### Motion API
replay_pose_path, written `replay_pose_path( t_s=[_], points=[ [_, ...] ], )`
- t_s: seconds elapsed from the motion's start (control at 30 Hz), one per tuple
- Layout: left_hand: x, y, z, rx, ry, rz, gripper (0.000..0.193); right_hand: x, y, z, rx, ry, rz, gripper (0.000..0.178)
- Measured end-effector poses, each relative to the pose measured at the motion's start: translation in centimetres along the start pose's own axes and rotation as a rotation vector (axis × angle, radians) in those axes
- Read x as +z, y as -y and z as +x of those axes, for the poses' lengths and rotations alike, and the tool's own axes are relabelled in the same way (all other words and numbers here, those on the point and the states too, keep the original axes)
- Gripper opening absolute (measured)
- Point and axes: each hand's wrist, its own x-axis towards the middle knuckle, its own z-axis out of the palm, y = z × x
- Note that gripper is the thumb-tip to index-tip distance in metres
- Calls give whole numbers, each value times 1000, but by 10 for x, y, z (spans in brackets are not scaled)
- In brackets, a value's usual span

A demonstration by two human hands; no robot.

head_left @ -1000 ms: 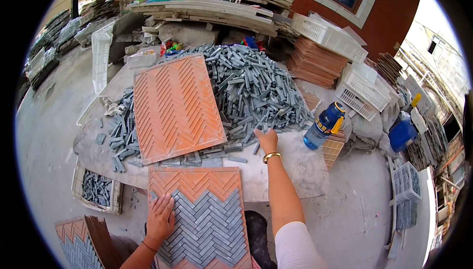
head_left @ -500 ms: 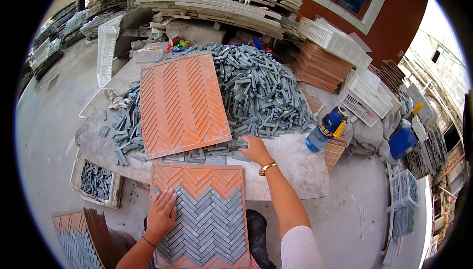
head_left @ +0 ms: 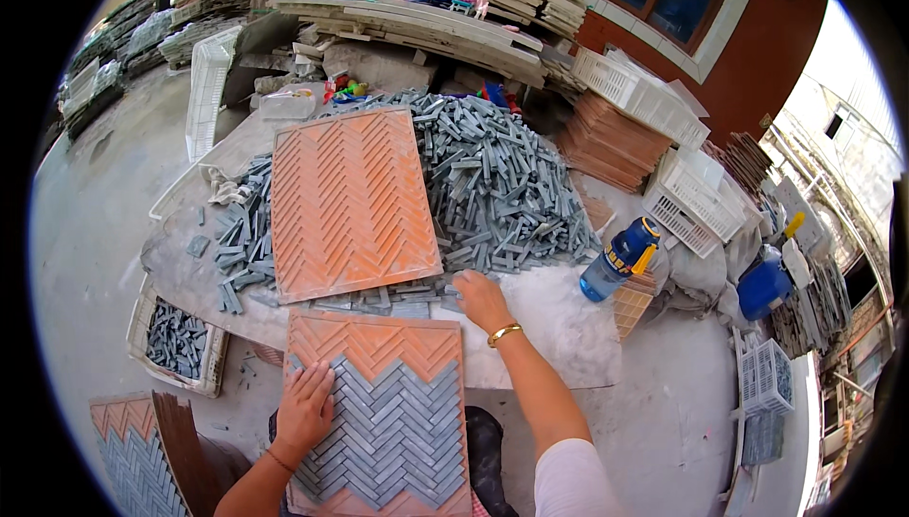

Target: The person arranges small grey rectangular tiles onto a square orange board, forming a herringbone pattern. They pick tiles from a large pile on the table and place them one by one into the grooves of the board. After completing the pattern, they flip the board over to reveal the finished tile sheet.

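Observation:
In front of me lies an orange herringbone mould tray, its middle filled with grey stone strips in zigzag rows. My left hand rests on the tray's left part, fingers stretched out over the strips. At the front edge of a loose heap of grey strips, my right hand is closed, with a grey stone strip showing at its fingertips. The fingers partly hide that strip. A second orange herringbone tray, with nothing laid in its grooves, leans on the heap just beyond the first.
A blue bottle stands on the table, right of my right hand. A crate of strips sits at lower left, near another filled tray. Stacked orange trays and white crates stand at the back right.
My right hand has drawn slightly nearer and its fingers have curled more at the heap's edge. My left hand stays on the tray. The whole view has shifted a little.

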Motion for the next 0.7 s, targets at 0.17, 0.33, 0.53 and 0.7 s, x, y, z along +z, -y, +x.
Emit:
replay_pose_path(
  t_s=[0.17, 0.33, 0.53, 0.7],
  points=[
    [1, -1, 1, -1, 0, -11, 39, -2, -6, 7, 43, 202, -30, 25],
    [-1, 1, -2, -12, 4, -11, 40, -19, -14, 9, 90, 275, 70, 37],
    [-3, 0, 1, -12, 6, -7, 39, -9, -31, 19, 187, -20, 171, 38],
    [-1, -2, 1, -7, 1, -5, 40, 1, -31, 44, 397, -274, 593, 33]
  ],
)
